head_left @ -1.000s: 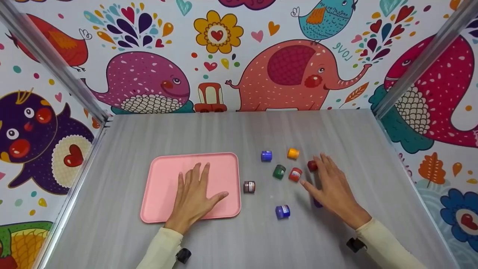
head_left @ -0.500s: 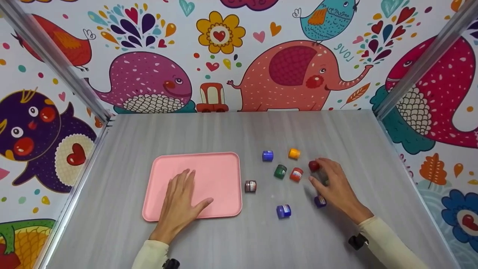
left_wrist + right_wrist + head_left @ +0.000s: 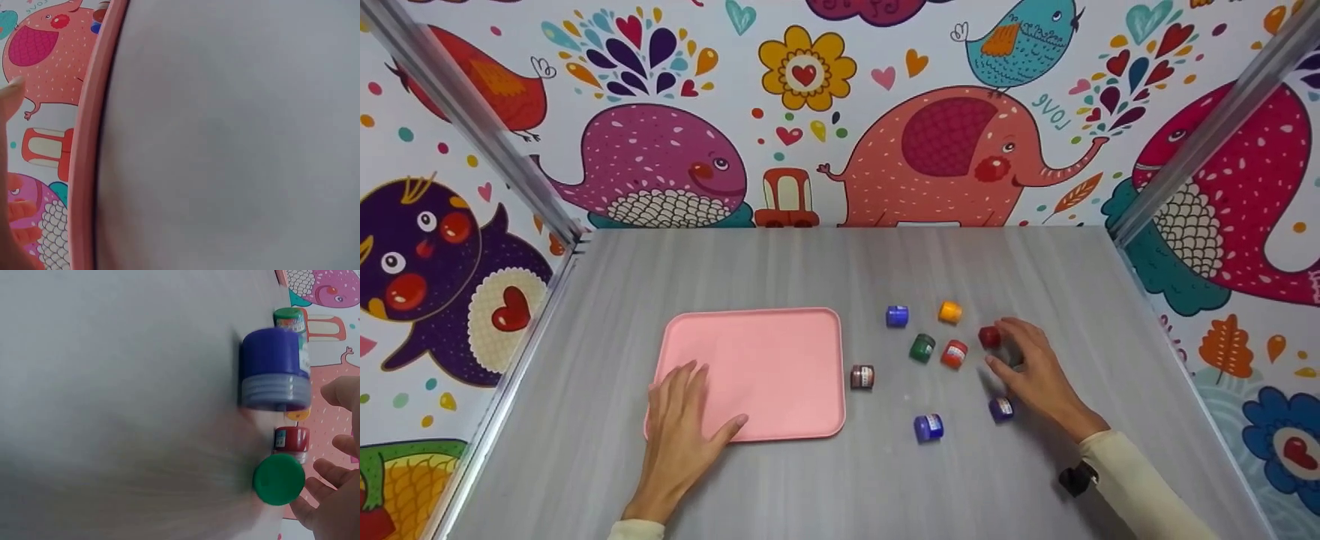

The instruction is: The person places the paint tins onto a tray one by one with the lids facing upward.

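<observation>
My left hand is spread over the front left corner of a pink tray, fingers extended and thumb out to the side. In the left wrist view the tray's rim runs beside the fingers. My right hand is at the right of the table, fingers loosely bent and thumb apart. Between its thumb and fingers, partly hidden, lies a paint pot with a green lid. A dark red paint pot lies right at the index fingertip. A dark purple pot lies below the thumb.
Several more small paint pots lie between tray and right hand: brown, blue, violet-blue, orange-yellow, green and red. A patterned wall closes off the table's back.
My left hand has drawn back leftward and toward the table's front edge, from mid-tray to its corner. My right hand has shifted slightly right, uncovering the dark purple pot.
</observation>
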A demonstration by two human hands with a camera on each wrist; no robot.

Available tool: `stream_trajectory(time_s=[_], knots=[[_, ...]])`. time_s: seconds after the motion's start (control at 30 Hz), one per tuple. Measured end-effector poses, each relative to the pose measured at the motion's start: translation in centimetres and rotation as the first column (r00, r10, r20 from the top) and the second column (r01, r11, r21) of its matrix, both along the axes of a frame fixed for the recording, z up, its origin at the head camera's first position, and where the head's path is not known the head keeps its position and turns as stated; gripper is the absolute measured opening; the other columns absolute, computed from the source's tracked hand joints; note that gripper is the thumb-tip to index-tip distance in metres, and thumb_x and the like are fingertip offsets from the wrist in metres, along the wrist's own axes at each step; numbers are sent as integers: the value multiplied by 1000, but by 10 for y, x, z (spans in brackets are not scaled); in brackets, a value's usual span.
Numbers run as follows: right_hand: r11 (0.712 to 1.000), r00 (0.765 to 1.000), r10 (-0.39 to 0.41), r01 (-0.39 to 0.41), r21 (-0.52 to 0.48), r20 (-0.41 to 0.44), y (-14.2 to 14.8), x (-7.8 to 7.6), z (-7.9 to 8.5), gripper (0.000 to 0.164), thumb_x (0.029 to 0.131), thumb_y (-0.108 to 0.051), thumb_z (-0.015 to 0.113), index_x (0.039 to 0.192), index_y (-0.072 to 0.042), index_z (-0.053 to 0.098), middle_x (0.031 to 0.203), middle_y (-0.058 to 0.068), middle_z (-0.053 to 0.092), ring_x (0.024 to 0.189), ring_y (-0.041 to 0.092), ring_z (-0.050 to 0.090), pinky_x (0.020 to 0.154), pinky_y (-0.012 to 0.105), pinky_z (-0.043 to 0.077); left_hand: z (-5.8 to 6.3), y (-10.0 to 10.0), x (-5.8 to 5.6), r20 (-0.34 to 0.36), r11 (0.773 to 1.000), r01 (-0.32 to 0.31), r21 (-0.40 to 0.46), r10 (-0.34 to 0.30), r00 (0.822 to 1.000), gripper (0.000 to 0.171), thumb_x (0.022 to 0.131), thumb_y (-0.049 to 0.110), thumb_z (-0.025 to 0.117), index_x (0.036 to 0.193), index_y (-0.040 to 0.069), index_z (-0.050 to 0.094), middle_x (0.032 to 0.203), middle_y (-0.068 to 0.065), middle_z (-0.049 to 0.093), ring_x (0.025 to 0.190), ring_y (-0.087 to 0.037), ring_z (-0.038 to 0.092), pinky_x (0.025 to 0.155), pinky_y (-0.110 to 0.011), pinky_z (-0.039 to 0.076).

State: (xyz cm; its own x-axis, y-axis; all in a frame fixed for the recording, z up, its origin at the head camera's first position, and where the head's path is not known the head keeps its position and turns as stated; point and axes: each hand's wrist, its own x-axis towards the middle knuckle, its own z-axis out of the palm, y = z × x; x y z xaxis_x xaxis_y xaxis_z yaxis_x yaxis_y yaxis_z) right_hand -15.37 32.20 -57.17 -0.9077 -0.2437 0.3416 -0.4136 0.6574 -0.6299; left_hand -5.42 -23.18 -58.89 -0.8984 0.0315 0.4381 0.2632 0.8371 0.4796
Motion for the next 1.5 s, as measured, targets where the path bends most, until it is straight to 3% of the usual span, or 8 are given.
stream_trajectory(time_s=[0.23, 0.5, 0.57, 0.67, 0.77, 1.03, 1.23, 1.5], knots=[[999, 998, -42, 43, -29, 43, 1, -6, -5, 61, 92, 2, 85, 148, 7, 60, 149, 26, 60, 136, 43, 55, 112, 4, 24, -8, -24, 14, 5, 998, -38, 53, 38, 999, 98, 79, 39, 98, 153, -7, 53, 160, -31, 46, 147, -54, 38, 116, -76, 28], [995, 994, -71, 76, -61, 78, 2, -12, -12, 60, 92, 7, 84, 147, 8, 60, 146, 29, 61, 134, 46, 56, 111, 0, 24, -16, -41, 22, 116, 985, -86, 150, 69, 991, 104, 82, 32, 98, 158, -14, 45, 161, -33, 41, 152, -52, 31, 114, -74, 33], [995, 993, -75, 81, -56, 92, 3, -13, -14, 60, 93, 6, 83, 148, 7, 60, 146, 29, 61, 135, 46, 55, 116, 9, 29, -18, -44, 23, 131, 984, -91, 153, 71, 989, 108, 81, 35, 98, 159, -15, 43, 161, -33, 40, 151, -51, 31, 113, -73, 34], [995, 990, -83, 90, -49, 114, 4, -15, -17, 61, 94, 6, 82, 150, 7, 59, 147, 29, 61, 137, 46, 55, 124, 37, 38, -20, -47, 24, 153, 984, -97, 147, 74, 985, 117, 79, 41, 100, 161, -15, 39, 162, -33, 38, 151, -51, 31, 112, -72, 34], [994, 987, -91, 99, -50, 134, 5, -16, -19, 60, 94, 6, 81, 150, 6, 59, 147, 28, 61, 137, 46, 55, 120, 57, 40, -21, -51, 24, 181, 986, -113, 126, 90, 979, 124, 76, 46, 101, 162, -16, 36, 163, -34, 37, 153, -52, 27, 114, -73, 32], [991, 991, -103, 110, -81, 90, 8, -19, -28, 59, 91, 11, 81, 147, 4, 63, 142, 26, 65, 132, 41, 57, 109, 3, 27, -21, -56, 25, 317, 983, -172, 65, 143, 938, 132, 78, 57, 97, 163, -19, 30, 165, -38, 33, 158, -55, 18, 117, -79, 29], [988, 991, -125, 128, -84, 37, 8, -22, -29, 56, 86, 13, 85, 139, 5, 69, 133, 26, 70, 124, 41, 59, 105, 6, 32, -23, -55, 25, 285, 983, -171, 65, 146, 948, 129, 78, 55, 97, 161, -19, 33, 163, -39, 37, 158, -55, 21, 118, -77, 30], [982, 985, -150, 159, -99, 90, 8, -26, -28, 47, 87, 12, 86, 131, 3, 71, 127, 23, 72, 117, 37, 60, 99, 12, 38, -24, -53, 27, 274, 983, -173, 59, 151, 950, 127, 78, 52, 98, 162, -18, 33, 163, -40, 37, 157, -57, 22, 116, -80, 32]])
